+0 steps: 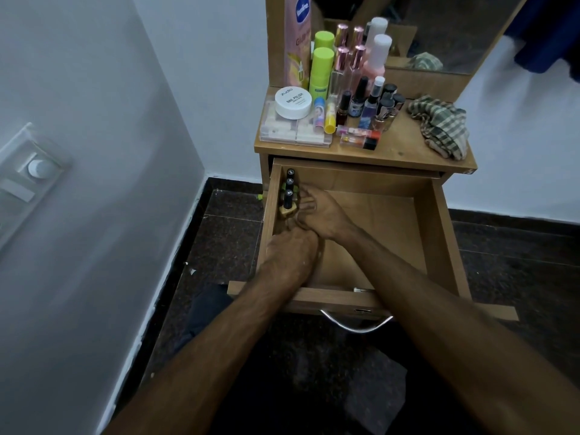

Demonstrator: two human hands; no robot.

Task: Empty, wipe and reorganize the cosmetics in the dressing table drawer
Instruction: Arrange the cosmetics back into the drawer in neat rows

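Observation:
The wooden drawer [433,233] is pulled out, and both of my hands are inside it at its left side. A row of small nail polish bottles with black caps [289,188] stands against the left wall. My right hand [323,213] reaches across, its fingers stretched out and touching the bottles. My left hand [292,251] lies just below it near the left wall. Its fingertips are hidden under my right hand, so I cannot tell if it holds anything. A checked cloth [439,124] lies crumpled on the right of the table top [401,152].
Many cosmetics crowd the left of the table top: a white nail polish jar [293,102] on a clear case, green bottles [320,72], a tall pink tube [298,36], perfume and polish bottles [373,105]. A mirror stands behind. A white wall is on the left.

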